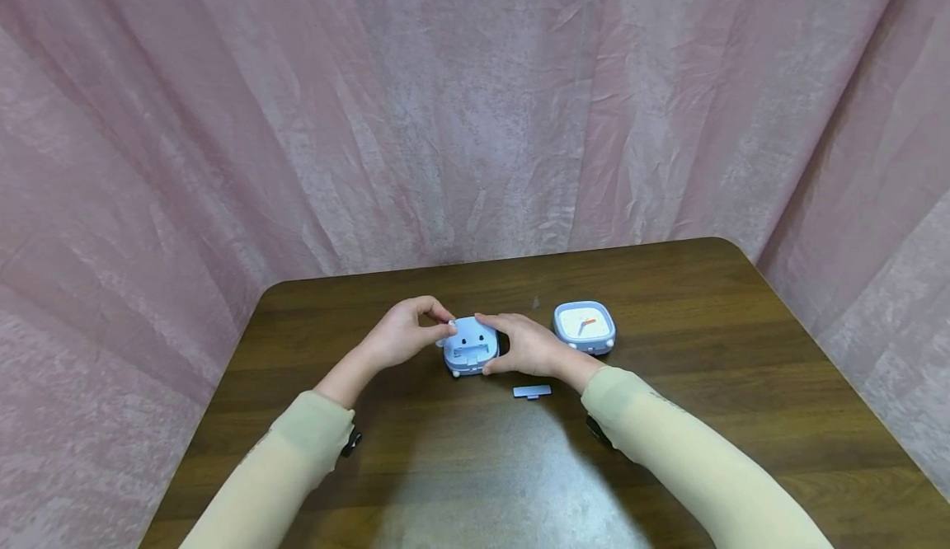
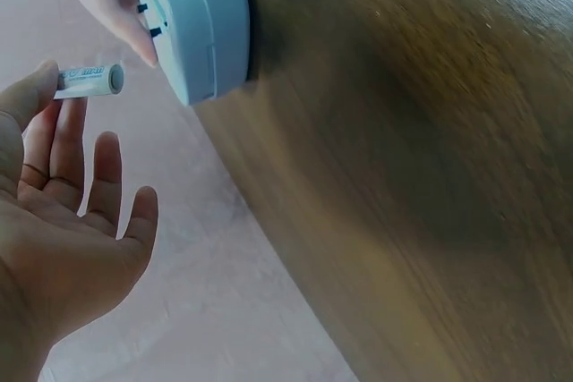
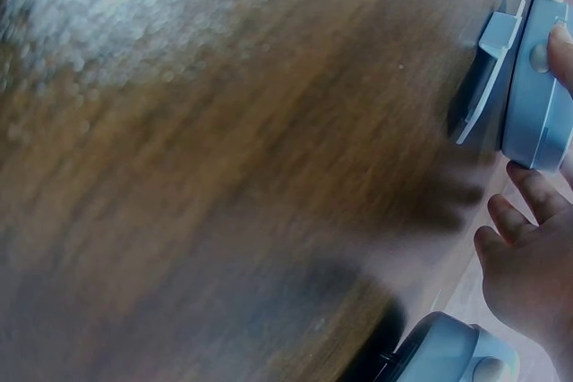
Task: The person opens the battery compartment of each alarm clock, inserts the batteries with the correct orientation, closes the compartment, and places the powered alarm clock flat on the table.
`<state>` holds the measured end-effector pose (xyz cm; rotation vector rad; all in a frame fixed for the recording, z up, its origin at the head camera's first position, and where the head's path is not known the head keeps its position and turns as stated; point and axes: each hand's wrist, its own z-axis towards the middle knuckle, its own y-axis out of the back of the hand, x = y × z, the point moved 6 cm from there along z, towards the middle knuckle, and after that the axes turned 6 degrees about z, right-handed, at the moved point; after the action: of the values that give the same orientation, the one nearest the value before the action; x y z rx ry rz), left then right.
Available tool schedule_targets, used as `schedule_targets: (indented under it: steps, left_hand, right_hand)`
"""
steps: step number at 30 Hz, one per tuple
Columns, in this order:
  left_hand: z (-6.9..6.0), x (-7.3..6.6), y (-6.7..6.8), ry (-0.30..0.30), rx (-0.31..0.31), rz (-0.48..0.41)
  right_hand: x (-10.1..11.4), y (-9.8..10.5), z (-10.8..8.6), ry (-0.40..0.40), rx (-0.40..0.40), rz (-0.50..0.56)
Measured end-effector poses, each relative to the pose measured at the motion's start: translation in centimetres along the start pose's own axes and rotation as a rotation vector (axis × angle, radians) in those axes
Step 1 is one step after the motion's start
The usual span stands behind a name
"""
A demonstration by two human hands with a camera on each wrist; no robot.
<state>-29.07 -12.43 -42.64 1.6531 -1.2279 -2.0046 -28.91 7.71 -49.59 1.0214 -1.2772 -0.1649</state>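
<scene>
A light-blue clock [image 1: 472, 335] lies face down near the middle of the table, its battery slot facing up. My right hand [image 1: 529, 344] holds it by the right side, thumb at the near edge and fingers at the far edge. Between thumb and fingertips my left hand [image 1: 401, 336] pinches a small white battery [image 2: 89, 80], which in the left wrist view is apart from the clock's body [image 2: 201, 33]. In front of the right hand, a light-blue battery cover [image 1: 531, 391] rests loose on the wood.
Another light-blue clock [image 1: 585, 323] lies face up just beyond the right forearm, close to the right wrist. The dark wooden table [image 1: 690, 302] ends at a rounded back edge. Behind it hangs a pink curtain [image 1: 475, 120].
</scene>
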Motion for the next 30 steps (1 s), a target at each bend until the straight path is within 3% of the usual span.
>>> schedule_targets:
  steps: [4,10,15,21,30]
  left_hand:
    - [0.5,-0.6,-0.7,-0.021,0.025,0.017]
    - [1.1,-1.6,-1.6,-0.081,0.037,0.127]
    - [1.4,-2.1,-2.2,-0.085,0.036,0.172]
    - [1.7,-1.9,-2.9,-0.056,0.051,0.178]
    - [2.0,-1.7,-3.5,-0.060,0.076,0.133]
  right_hand:
    - [0.1,0.0,0.0,0.011,0.001,0.004]
    - [0.1,0.1,0.0,0.020,0.000,-0.001]
    - [0.0,0.0,-0.1,0.018,0.002,0.004]
    - [0.1,0.1,-0.1,0.020,0.000,0.010]
    - [0.0,0.1,0.0,0.014,-0.005,-0.002]
